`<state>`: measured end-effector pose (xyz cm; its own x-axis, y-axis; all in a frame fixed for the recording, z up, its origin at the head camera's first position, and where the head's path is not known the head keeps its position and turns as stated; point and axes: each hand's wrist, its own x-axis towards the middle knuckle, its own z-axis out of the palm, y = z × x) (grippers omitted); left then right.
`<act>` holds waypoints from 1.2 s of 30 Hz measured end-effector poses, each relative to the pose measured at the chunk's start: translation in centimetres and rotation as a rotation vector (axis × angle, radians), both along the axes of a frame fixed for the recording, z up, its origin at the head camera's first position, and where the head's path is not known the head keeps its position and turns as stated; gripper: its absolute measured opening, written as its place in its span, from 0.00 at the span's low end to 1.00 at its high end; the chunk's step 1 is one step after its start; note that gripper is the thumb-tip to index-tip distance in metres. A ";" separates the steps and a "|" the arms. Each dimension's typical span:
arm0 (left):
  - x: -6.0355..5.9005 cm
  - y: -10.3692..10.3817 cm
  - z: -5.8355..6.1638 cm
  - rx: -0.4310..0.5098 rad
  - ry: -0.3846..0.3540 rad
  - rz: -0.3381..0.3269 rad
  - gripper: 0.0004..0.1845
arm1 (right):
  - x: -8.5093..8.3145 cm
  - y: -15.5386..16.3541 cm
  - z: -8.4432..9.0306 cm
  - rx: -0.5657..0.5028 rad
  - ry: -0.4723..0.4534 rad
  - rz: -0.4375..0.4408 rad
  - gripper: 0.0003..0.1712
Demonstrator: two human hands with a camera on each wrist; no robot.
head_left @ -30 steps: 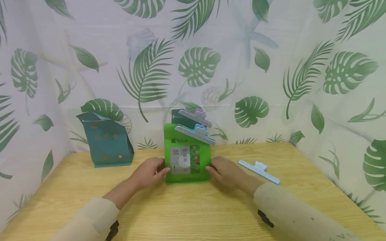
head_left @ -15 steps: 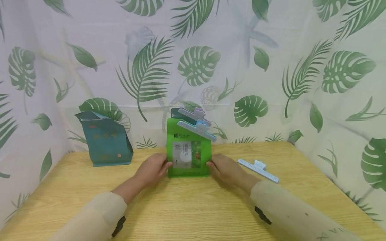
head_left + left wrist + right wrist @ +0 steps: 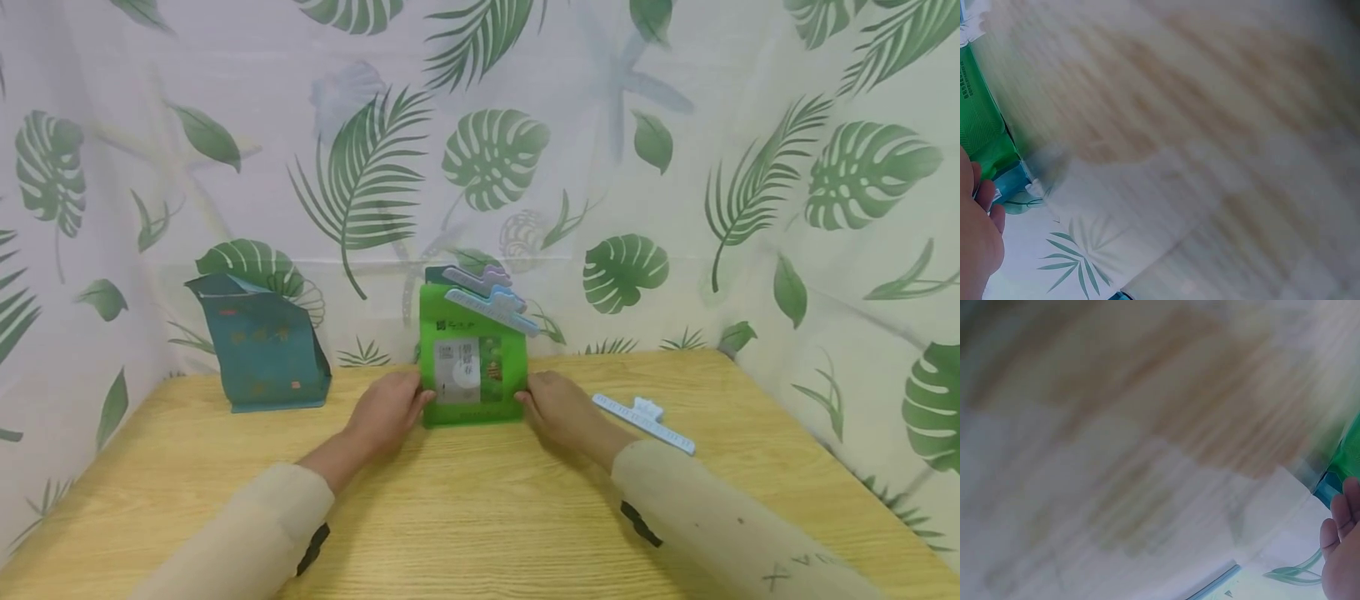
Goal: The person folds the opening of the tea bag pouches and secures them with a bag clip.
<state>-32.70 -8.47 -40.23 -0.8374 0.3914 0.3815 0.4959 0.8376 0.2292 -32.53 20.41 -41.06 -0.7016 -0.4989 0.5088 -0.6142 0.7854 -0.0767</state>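
A bright green tea bag [image 3: 467, 412] stands upright toward the back of the table, its label facing me. My left hand [image 3: 390, 412] holds its left edge, thumb in front, while my right hand [image 3: 561, 412] grips the right edge the same way. Across its folded top sits a slanted blue sealing clip [image 3: 491, 310]. Just behind, a teal bag [image 3: 435, 274] bears a purple clip [image 3: 476, 277]; the green bag hides most of it. In the left wrist view, fingers [image 3: 985, 195] reach behind the green bag; the right wrist view has fingers [image 3: 1341, 512] beside it too.
Another teal bag [image 3: 270, 354], its top unclipped, stands at the back left. A pale blue clip [image 3: 645, 423] lies on the wooden table [image 3: 465, 517], right of my right hand. A leaf-print curtain [image 3: 480, 167] closes off the back and sides.
Both hands have pushed the green bag with its blue clip away from me and slightly right, closer to the clipped teal bag. The left teal bag and the loose clip have stayed put.
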 end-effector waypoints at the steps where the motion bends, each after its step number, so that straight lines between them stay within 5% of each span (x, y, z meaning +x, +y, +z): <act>1: -0.1 0.1 0.0 -0.007 -0.003 0.006 0.11 | -0.1 0.0 0.0 0.000 0.006 -0.005 0.11; 23: 0.1 -1.7 -0.6 0.016 -0.054 0.020 0.17 | 1.0 -1.0 1.0 0.045 -0.179 -0.145 0.20; 36: 1.3 -4.4 -0.8 0.003 -0.029 0.020 0.18 | 1.7 -2.9 0.9 0.024 -0.228 -0.098 0.19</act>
<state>-31.40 -12.91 -41.01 -0.8559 0.3731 0.3582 0.4719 0.8468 0.2455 -30.78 17.46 -40.18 -0.8425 -0.4330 0.3206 -0.5040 0.8436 -0.1852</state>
